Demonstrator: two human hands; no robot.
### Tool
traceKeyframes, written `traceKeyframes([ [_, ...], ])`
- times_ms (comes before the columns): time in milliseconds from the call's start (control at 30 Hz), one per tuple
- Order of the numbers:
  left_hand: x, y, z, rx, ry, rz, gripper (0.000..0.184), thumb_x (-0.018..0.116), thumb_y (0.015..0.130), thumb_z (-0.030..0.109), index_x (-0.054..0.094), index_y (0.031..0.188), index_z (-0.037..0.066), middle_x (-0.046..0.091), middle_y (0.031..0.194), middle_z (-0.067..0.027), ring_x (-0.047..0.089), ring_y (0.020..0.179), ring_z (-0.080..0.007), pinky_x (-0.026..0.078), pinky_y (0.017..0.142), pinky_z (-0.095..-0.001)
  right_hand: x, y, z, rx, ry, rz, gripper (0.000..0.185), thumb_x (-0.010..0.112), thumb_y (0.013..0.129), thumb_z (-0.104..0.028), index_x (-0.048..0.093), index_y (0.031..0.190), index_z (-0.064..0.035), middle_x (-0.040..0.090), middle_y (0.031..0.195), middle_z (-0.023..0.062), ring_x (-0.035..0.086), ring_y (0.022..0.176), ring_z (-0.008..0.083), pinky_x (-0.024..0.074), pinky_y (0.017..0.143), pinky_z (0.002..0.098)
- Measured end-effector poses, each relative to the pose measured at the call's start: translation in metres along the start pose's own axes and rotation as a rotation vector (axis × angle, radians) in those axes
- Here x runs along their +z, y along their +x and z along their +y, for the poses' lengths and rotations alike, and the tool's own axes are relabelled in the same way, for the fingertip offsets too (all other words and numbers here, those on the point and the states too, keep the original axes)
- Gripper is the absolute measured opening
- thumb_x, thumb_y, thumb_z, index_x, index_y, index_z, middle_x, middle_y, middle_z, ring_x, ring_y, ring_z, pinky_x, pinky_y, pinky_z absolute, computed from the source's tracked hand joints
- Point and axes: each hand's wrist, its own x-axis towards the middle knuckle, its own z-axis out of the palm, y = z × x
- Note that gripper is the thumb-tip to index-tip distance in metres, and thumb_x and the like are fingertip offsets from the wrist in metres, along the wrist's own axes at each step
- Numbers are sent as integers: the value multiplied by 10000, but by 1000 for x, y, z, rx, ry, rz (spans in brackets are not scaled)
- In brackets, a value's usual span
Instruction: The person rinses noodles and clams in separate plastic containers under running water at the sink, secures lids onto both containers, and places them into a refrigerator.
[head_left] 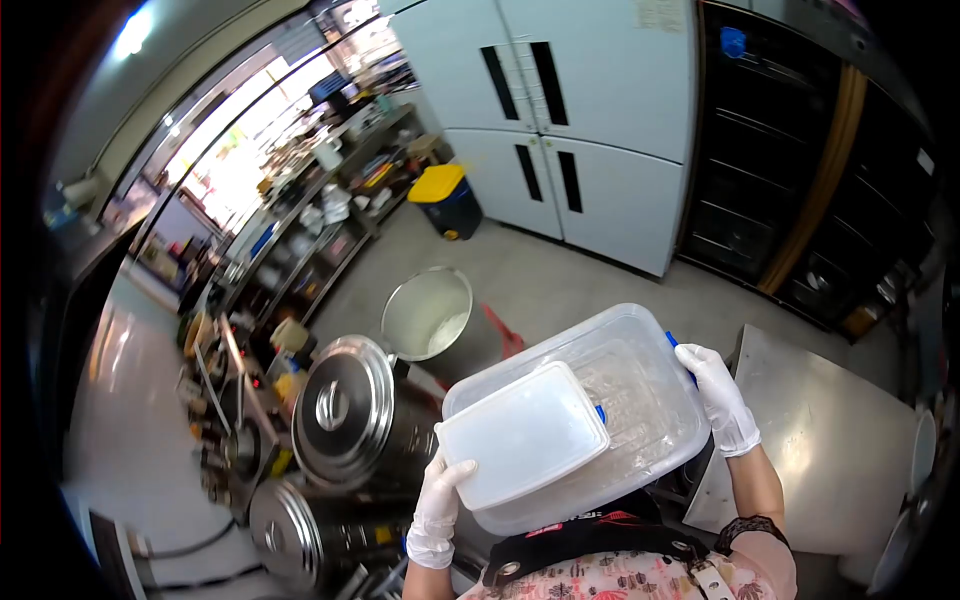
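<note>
A large clear plastic tub is held in front of my body, tilted, with its inside facing up. My right hand, in a white glove, grips its right end beside a blue handle. A smaller white lidded container lies over the left part of the tub. Gloved too, my left hand has its thumb on top of this container's left edge; its fingers are hidden beneath, so whether they also touch the tub cannot be seen.
Lidded steel pots stand left of the tub, near an open round bin. A steel table is at right. Behind are a yellow-lidded bin, a pale cabinet, dark racks and loaded shelves.
</note>
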Motion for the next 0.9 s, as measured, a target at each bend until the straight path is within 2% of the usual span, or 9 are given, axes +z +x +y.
traceKeyframes([
  [67, -4, 39, 13, -20, -11, -57, 600, 645, 744, 135, 434, 1278, -38, 551, 1182, -108, 518, 1085, -186, 377, 956, -312, 4, 17, -7, -7, 23, 52, 299, 544, 919, -264, 603, 1008, 15, 575, 790, -5, 474, 653, 46, 385, 607, 186],
  [133, -3, 73, 24, -35, -9, -79, 594, 630, 748, 122, 431, 1285, -36, 554, 1179, -107, 527, 1074, -190, 387, 948, -310, 5, 36, -14, -1, -86, 96, 300, 546, 919, -276, 607, 985, 10, 567, 762, -12, 473, 645, 43, 384, 610, 183],
  [367, 5, 197, 40, -74, -13, -159, 584, 613, 755, 111, 430, 1291, -31, 557, 1182, -106, 539, 1060, -195, 400, 937, -310, 10, 128, -43, 13, -7, 232, 290, 553, 912, -267, 612, 986, 7, 576, 748, -16, 485, 639, 49, 399, 613, 187],
  [400, 6, 215, 41, -77, -4, -160, 588, 616, 764, 142, 425, 1289, -38, 553, 1183, -117, 540, 1063, -203, 405, 936, -317, 10, 145, -49, 19, -29, 232, 291, 553, 911, -267, 613, 991, 7, 578, 745, -16, 489, 635, 52, 404, 611, 194],
  [600, 37, 303, 57, -72, 12, -71, 595, 619, 770, 173, 423, 1289, -41, 551, 1181, -124, 540, 1067, -215, 412, 935, -328, 1, 265, -88, 17, -54, 136, 298, 548, 913, -266, 614, 1007, 8, 598, 765, 0, 510, 628, 69, 426, 609, 213],
  [900, 72, 426, 93, 36, -70, 101, 559, 598, 766, 118, 440, 1280, -32, 564, 1166, -115, 538, 1067, -212, 399, 940, -316, 27, 464, -164, 43, -155, -52, 282, 546, 912, -266, 621, 996, -8, 612, 764, 16, 526, 631, 71, 431, 596, 225],
])
